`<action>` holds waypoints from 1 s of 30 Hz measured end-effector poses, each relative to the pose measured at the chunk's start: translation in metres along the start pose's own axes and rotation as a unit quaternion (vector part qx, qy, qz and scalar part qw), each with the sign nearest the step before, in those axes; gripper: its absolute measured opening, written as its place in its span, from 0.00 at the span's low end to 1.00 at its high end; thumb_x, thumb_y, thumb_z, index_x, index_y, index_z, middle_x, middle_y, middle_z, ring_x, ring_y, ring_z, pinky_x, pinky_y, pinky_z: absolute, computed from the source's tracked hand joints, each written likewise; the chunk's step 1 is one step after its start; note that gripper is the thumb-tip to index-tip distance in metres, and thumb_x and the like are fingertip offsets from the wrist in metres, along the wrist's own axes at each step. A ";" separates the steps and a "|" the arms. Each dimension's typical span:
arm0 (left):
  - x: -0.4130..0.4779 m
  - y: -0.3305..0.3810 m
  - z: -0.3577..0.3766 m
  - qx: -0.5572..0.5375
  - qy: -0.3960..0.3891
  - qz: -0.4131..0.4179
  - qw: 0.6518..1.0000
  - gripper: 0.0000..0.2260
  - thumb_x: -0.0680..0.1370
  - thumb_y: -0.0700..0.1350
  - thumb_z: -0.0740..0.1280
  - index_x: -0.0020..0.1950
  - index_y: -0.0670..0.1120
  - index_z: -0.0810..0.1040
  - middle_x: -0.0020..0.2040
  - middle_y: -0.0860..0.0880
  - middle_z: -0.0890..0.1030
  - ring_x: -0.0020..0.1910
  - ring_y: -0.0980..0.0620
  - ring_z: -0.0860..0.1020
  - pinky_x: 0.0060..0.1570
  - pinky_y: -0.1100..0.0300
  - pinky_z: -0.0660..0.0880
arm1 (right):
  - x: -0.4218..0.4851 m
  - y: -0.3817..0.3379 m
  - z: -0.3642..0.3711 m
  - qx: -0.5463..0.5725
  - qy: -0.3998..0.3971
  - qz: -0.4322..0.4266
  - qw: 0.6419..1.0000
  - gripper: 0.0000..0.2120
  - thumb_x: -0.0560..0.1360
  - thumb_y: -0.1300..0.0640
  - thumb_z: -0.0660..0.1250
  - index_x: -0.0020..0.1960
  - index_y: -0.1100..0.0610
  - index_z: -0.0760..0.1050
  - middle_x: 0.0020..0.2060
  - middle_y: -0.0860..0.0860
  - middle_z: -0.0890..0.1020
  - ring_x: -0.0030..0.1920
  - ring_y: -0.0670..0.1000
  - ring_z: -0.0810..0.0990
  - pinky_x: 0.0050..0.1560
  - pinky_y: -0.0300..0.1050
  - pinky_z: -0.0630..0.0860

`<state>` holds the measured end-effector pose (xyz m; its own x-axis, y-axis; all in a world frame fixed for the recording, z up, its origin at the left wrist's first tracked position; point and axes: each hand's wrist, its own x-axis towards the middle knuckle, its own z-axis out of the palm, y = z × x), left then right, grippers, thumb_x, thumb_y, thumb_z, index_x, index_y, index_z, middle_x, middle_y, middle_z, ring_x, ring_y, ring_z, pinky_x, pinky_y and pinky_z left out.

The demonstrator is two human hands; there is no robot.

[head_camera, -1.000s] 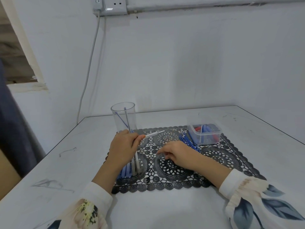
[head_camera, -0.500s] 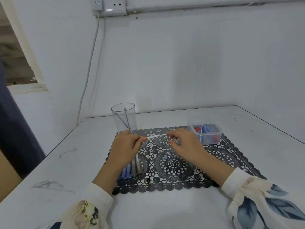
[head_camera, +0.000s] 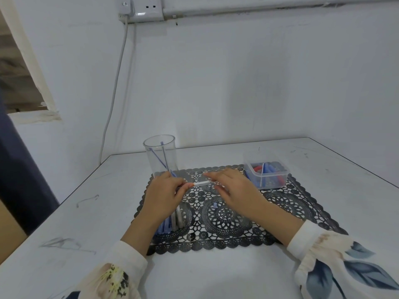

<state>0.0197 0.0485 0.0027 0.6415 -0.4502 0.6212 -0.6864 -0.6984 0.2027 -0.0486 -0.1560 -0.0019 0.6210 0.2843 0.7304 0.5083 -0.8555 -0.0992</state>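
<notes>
Glass (head_camera: 159,157) at the mat's (head_camera: 306,203) back-left corner, thin refills (head_camera: 158,159) stood inside. Left hand (head_camera: 164,196): grip closed, pinching one end of a white pen tube (head_camera: 201,183); spare pens (head_camera: 172,223) lie under its wrist, likely kept handy. The tube is held level over mid-mat. Right hand (head_camera: 235,190): fingertips pinch the other end, probably fitting a part. Box (head_camera: 267,180) of caps sits back-right.

A mat (head_camera: 226,223) lies on the table (head_camera: 86,212); a cup (head_camera: 159,156) stands at the mat's far left corner, with thin sticks (head_camera: 160,161) leaning in it; a box (head_camera: 269,180) sits at the far right corner; between them, above the mat, a tube (head_camera: 201,183) spans from the left hand (head_camera: 164,197) to the right hand (head_camera: 235,190); pens (head_camera: 174,223) lie on the mat under the left hand; a cap (head_camera: 214,205) lies between the wrists; a socket (head_camera: 146,7) sits high on the wall behind.
</notes>
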 end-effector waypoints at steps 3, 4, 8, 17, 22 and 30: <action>0.000 0.000 0.000 0.000 0.001 0.002 1.000 0.16 0.76 0.57 0.61 0.41 0.49 0.83 0.31 0.53 0.69 0.33 0.52 0.68 0.32 0.59 0.60 | 0.000 0.003 -0.001 -0.009 0.003 0.007 1.000 0.19 0.69 0.66 0.70 0.60 0.58 0.77 0.43 0.52 0.82 0.44 0.53 0.80 0.49 0.47 0.75; 0.000 0.000 0.000 0.000 -0.002 0.000 1.000 0.17 0.76 0.58 0.60 0.41 0.49 0.83 0.31 0.53 0.69 0.34 0.52 0.68 0.32 0.59 0.60 | 0.000 0.003 -0.002 -0.020 0.004 0.008 1.000 0.19 0.69 0.65 0.71 0.59 0.58 0.77 0.43 0.52 0.82 0.43 0.53 0.80 0.49 0.47 0.74; 0.000 0.000 -0.001 0.000 -0.006 0.001 1.000 0.18 0.75 0.59 0.59 0.42 0.50 0.83 0.31 0.54 0.69 0.34 0.53 0.68 0.34 0.59 0.60 | 0.002 0.008 -0.005 -0.073 0.011 0.010 0.997 0.15 0.65 0.64 0.76 0.50 0.56 0.82 0.39 0.50 0.83 0.40 0.52 0.80 0.46 0.47 0.75; 0.000 -0.003 -0.002 -0.002 -0.013 -0.026 1.000 0.18 0.76 0.60 0.58 0.45 0.51 0.84 0.33 0.52 0.72 0.36 0.52 0.70 0.34 0.59 0.63 | 0.004 0.024 -0.014 -0.132 0.034 0.007 0.991 0.09 0.61 0.61 0.79 0.39 0.54 0.83 0.31 0.49 0.80 0.35 0.53 0.78 0.40 0.47 0.75; 0.001 -0.007 0.001 -0.020 -0.020 -0.034 0.999 0.15 0.77 0.57 0.61 0.47 0.51 0.83 0.35 0.51 0.74 0.40 0.52 0.71 0.35 0.59 0.65 | 0.005 0.039 -0.019 -0.119 0.048 0.026 0.991 0.10 0.59 0.70 0.78 0.37 0.61 0.82 0.32 0.53 0.80 0.35 0.56 0.79 0.37 0.48 0.78; 0.001 -0.008 0.002 -0.046 -0.009 0.017 0.999 0.07 0.77 0.47 0.66 0.49 0.46 0.83 0.38 0.52 0.81 0.43 0.52 0.70 0.39 0.54 0.71 | 0.002 0.070 -0.030 -0.170 0.062 0.039 0.983 0.17 0.57 0.74 0.76 0.40 0.57 0.84 0.32 0.53 0.80 0.32 0.56 0.78 0.38 0.45 0.74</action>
<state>0.0263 0.0529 0.0002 0.6233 -0.4827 0.6152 -0.7357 -0.6287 0.2520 -0.0300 -0.2280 0.0126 0.5616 0.1746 0.8088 0.2207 -0.9737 0.0570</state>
